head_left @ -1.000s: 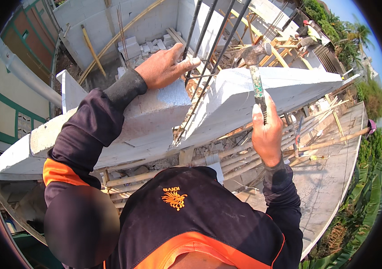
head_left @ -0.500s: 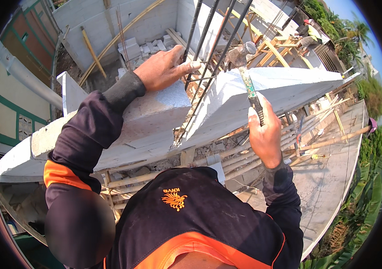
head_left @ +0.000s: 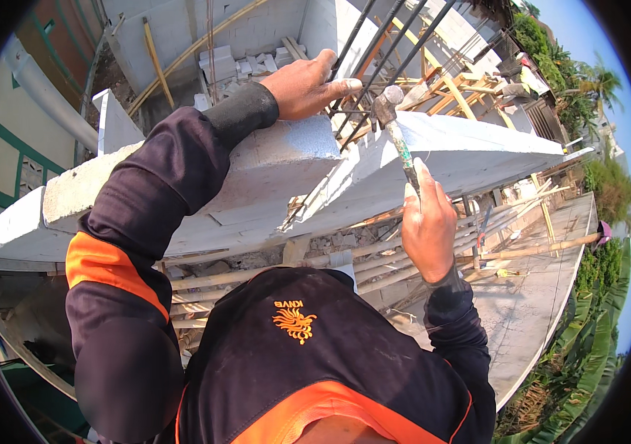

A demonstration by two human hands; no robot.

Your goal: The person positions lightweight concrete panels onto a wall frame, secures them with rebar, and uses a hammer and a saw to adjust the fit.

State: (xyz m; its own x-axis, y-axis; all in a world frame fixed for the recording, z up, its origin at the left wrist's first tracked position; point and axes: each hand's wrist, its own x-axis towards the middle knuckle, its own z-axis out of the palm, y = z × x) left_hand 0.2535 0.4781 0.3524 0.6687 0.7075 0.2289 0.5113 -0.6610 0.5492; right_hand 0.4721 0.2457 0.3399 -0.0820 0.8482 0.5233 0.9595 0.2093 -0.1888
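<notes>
My left hand (head_left: 306,86) reaches over the top of a pale wall block (head_left: 286,152). Its thumb and fingers close around one of several upright steel bars (head_left: 348,46) rising from a gap in the wall. My right hand (head_left: 431,231) grips the handle of a hammer (head_left: 403,152). The hammer's head is up beside the bars, by a thin dark steel tie (head_left: 358,112) that rings them; I cannot tell whether they touch. Right of the gap runs another stretch of pale blockwork (head_left: 463,152) with a slanted, ragged edge.
Bamboo poles (head_left: 397,263) lie below the wall, with rubble among them. Broken blocks (head_left: 245,65) are heaped beyond it. Loose timber (head_left: 471,92) is piled at the far right. A concrete slab (head_left: 530,285) spreads to the right, edged by banana leaves (head_left: 589,370).
The hammer's head has come down and left, closer to the steel tie. My left hand stays at the bars while the whole view shifts slightly.
</notes>
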